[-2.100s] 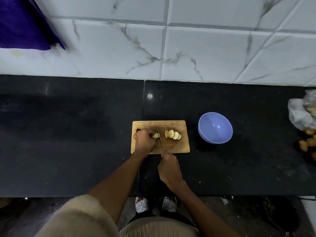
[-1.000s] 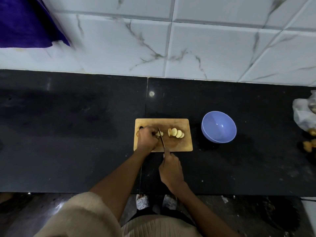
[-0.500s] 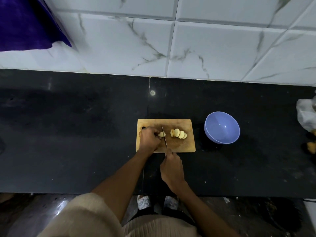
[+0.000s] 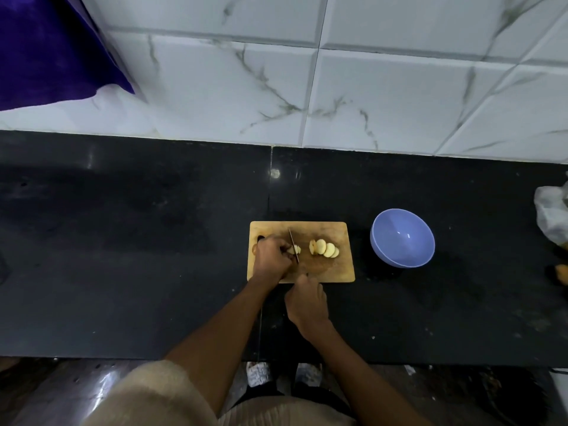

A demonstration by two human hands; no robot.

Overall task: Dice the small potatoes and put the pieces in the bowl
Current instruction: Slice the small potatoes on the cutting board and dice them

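counter [image 4: 123,256] left of cutting board [image 4: 322,272]: open | right: bowl [image 4: 402,238] near | far right: bag [image 4: 550,216], possibly potatoes

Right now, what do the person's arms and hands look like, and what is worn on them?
Both forearms are bare. The left hand and right hand show no gloves, and I see no rings or watch. A short beige sleeve covers the left upper arm. The right upper arm is out of frame.

No readable text, labels or numbers

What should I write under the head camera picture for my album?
Left hand steadies a potato while the right hand slices it with a knife beside an empty blue bowl.
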